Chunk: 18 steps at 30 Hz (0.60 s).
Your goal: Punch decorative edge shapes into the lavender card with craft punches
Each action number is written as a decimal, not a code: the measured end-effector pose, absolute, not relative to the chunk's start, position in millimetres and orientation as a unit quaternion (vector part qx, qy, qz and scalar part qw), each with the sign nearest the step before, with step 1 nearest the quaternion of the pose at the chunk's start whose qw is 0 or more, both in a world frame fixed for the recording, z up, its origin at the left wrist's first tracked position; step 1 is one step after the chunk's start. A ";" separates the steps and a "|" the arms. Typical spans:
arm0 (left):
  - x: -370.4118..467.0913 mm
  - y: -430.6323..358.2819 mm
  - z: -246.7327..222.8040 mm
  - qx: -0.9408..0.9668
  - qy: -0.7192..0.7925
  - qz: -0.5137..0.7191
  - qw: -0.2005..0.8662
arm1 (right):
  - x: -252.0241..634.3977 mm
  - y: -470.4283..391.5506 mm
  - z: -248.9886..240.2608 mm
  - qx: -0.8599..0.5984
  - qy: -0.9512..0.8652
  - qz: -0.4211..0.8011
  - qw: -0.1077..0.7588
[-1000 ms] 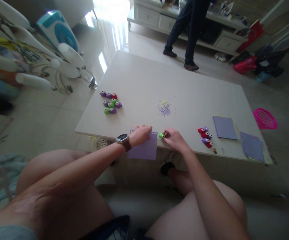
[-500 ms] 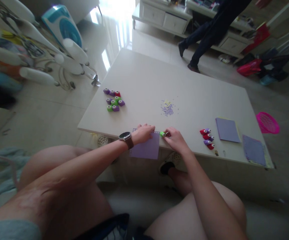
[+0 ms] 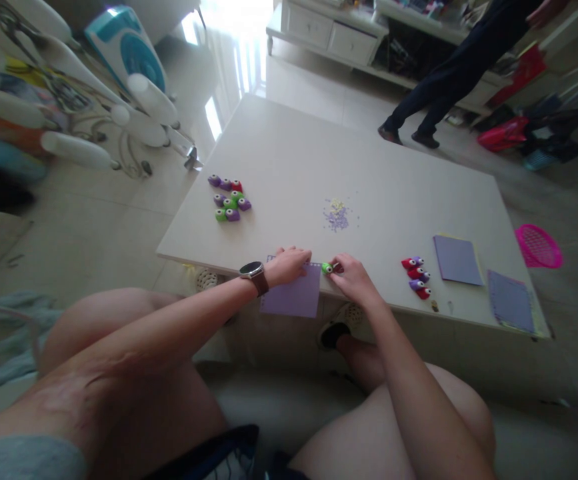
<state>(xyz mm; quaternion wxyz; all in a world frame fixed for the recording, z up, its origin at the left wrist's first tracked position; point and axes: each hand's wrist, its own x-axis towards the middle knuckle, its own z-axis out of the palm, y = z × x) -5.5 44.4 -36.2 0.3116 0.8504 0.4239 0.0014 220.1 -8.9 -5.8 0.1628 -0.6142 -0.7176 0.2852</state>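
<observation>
My left hand [image 3: 291, 265], with a watch on its wrist, lies on a purple sheet [image 3: 293, 299] that overhangs the table's front edge; small holes run along the sheet's borders. My right hand [image 3: 349, 272] grips a small green punch [image 3: 327, 268] with a round white-and-black top, just at the sheet's top right corner. Farther back on the table is a pile of purple and yellow paper bits [image 3: 337, 215]. Purple, red and green punches [image 3: 232, 202] stand in a group at the left. Red and purple punches [image 3: 416, 273] stand right of my right hand.
Near the right end of the white table [image 3: 289, 153] lie a purple paper stack [image 3: 456, 260] and a second stack [image 3: 510, 301] with punched edges. A pink basket [image 3: 539, 245] is beyond. A person [image 3: 441, 87] stands behind the table.
The person behind the table has moved to the right. My hands, the sheet and the green punch keep nearly the same places; the view has shifted slightly.
</observation>
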 end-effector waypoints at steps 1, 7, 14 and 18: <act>-5.5 44.3 -36.0 0.850 0.424 0.002 0.312 | 220.4 -8.7 -5.7 -0.614 -0.717 0.287 0.162; -6.2 44.7 -35.7 0.852 0.424 -0.001 0.307 | 220.6 -8.5 -4.9 -0.616 -0.712 0.297 0.161; -6.6 45.5 -40.8 0.855 0.421 0.007 0.302 | 221.1 -8.8 -2.7 -0.622 -0.705 0.302 0.157; -6.5 45.2 -41.9 0.856 0.419 0.008 0.301 | 220.1 -8.8 -2.9 -0.621 -0.707 0.299 0.158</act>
